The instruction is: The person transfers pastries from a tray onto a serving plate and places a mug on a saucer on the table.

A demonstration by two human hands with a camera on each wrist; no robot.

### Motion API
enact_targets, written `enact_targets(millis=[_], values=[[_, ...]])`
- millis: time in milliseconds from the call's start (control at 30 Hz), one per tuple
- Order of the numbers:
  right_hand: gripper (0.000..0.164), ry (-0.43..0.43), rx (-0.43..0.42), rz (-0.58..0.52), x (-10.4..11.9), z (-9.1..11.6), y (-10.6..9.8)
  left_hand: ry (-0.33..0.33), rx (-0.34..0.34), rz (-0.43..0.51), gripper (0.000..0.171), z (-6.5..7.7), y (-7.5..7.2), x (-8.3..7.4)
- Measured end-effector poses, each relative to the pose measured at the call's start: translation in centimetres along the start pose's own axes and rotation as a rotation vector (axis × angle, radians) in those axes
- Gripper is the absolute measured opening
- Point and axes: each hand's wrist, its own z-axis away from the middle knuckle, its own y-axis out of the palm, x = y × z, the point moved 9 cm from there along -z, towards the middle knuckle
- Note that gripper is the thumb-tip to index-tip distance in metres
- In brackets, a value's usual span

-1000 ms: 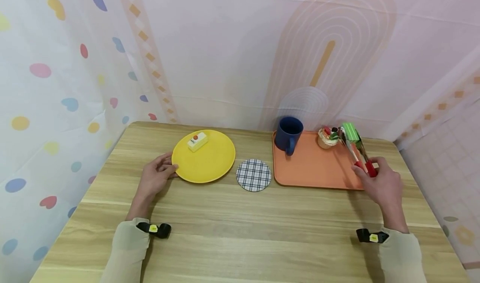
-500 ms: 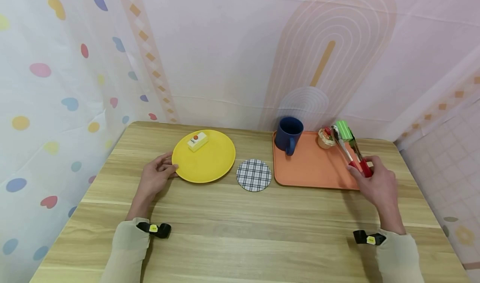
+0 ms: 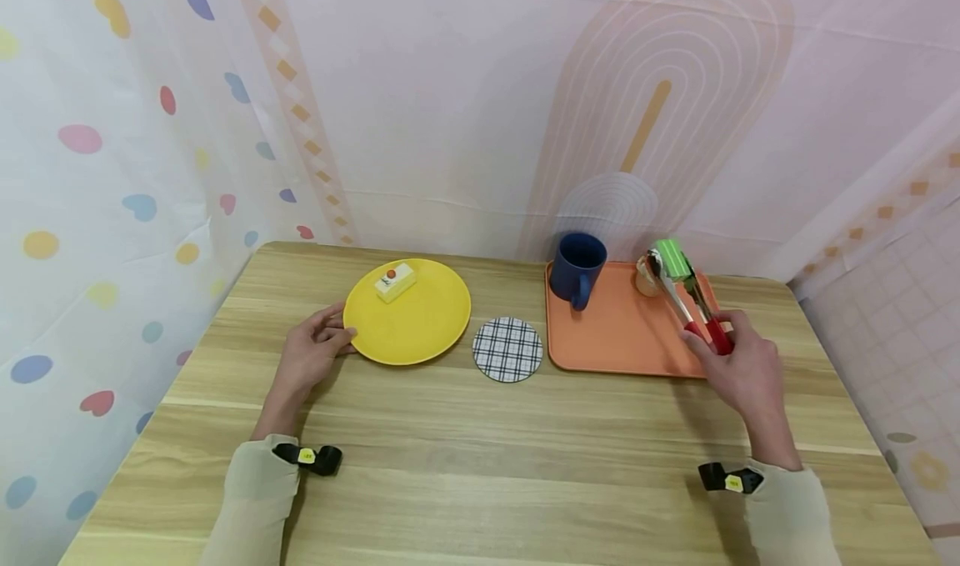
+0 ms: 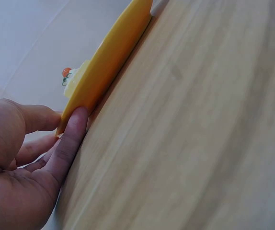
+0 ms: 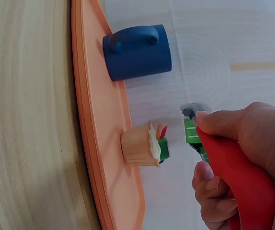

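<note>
Left hand (image 3: 311,353): fingers pinching the left rim of the yellow plate (image 3: 416,324) on the tabletop (image 3: 465,466). Right hand (image 3: 748,370): fingers gripping the red-handled tongs (image 3: 722,338). Farther out, the tongs are clasping the green block (image 3: 672,257), which is hanging over the orange tray (image 3: 615,345), higher than the cupcake (image 3: 643,278). Step in hand, seemingly: holding the block aloft. Next move is probably calling for steady squeezing and keeping height enough to clear cupcake and blue mug (image 3: 577,270).
</note>
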Motion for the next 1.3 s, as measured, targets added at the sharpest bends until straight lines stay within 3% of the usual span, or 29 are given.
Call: enact_targets(millis=[867, 1300], values=[[0.054, -0.018, 0.057, -0.015, 2.6, 0.1, 1.4, -0.006, -0.002, -0.021, 0.058, 0.1, -0.1, -0.2], [0.050, -0.098, 0.027, -0.040, 4.1, 0.2, 1.9, -0.011, 0.004, -0.019, 0.059, 0.2, 0.0, 0.0]])
